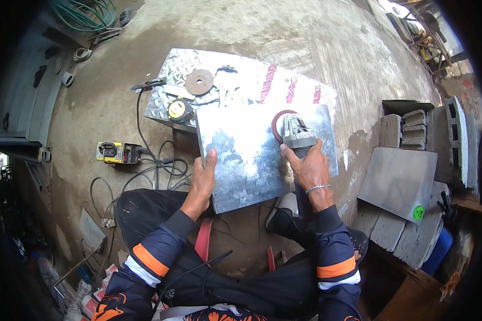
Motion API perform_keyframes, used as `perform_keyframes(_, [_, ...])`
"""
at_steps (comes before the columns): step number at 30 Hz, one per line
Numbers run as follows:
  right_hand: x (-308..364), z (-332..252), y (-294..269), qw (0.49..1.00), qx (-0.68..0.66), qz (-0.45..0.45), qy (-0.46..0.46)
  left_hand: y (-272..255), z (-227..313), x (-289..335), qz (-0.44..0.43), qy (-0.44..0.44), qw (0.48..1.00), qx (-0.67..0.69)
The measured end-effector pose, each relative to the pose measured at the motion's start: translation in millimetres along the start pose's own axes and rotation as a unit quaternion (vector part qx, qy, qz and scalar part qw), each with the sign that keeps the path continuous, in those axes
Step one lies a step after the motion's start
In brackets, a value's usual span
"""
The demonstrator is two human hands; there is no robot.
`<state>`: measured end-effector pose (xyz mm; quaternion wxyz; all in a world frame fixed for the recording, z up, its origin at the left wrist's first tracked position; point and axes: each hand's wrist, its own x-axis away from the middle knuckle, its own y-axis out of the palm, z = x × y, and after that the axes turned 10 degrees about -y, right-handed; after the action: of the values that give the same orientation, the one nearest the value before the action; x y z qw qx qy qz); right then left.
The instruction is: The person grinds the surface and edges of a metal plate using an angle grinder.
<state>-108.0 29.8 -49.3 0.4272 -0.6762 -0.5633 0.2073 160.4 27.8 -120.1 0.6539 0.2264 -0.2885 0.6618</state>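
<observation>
A square, shiny metal plate [235,179] lies tilted in front of me, its far side against a checker-plate surface [160,101]. My left hand [199,184] grips its left edge, thumb on the upper face and fingers hidden beneath. In my right hand [311,170] is an angle grinder [299,138], held around its body near the head. The grinder's reddish disc [277,127] sits over the plate's right part; whether it touches or spins I cannot tell. Just past the plate lie a yellow and black tape measure [179,110] and a brown grinding disc [200,82].
A yellow power unit [118,153] stands on the floor at left amid looping black cables [163,163]. At right, another metal sheet [399,179] rests on boards beside concrete blocks [413,129]. Green hose [88,16] coils far left. Red metal pieces [203,241] lie between my legs.
</observation>
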Motion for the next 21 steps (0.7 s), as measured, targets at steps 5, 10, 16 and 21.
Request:
perform_keyframes(5, [24,-32,10,0.996,-0.024,-0.058,-0.067,3,1,-2,-0.023,-0.001,0.999,0.024])
perform_keyframes(10, [33,-25,14,0.992,-0.053,-0.066,-0.094,-6,-1,-9,-0.018,-0.021,1.0,0.009])
perform_keyframes(16, [1,43,-1,0.999,-0.003,0.016,0.038,-9,0,-12,0.017,0.001,0.999,-0.051])
perform_keyframes(21, [-19,91,-14,0.989,-0.007,0.075,0.127,-2,6,-7,-0.01,0.012,1.0,-0.027])
